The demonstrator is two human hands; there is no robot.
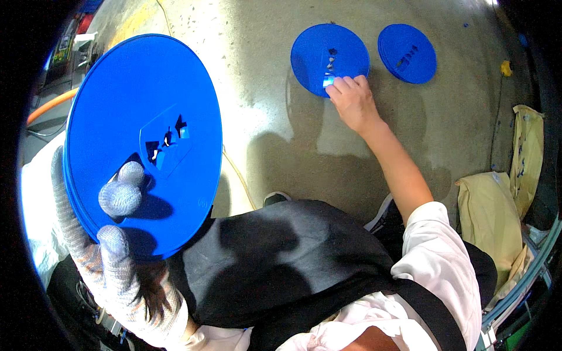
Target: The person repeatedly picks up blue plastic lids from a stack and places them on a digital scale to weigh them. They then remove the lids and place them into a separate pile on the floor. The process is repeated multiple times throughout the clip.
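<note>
My left hand [123,234], in a grey knit glove, grips a large blue plastic reel [111,105] by its lower left side. Two fingertips press on its face while other fingers lie along the rim. Angular cut-outs pierce the reel's middle. My bare right hand [355,104] reaches forward to a second blue reel [310,50] on the floor. Its fingers are pinched together at that reel's near edge, beside a small bright white-blue patch [328,81]. Whatever lies between those fingers is hidden. To the right rests a third blue reel [421,67], also with dark cut-outs.
Grey concrete floor [263,88] stretches ahead, with a thin cable [237,169] across it. An orange hose [50,105] and equipment stand at far left. Beige bags [489,202] lie at right beside a curved rail [527,275]. My dark apron [281,245] covers my lap.
</note>
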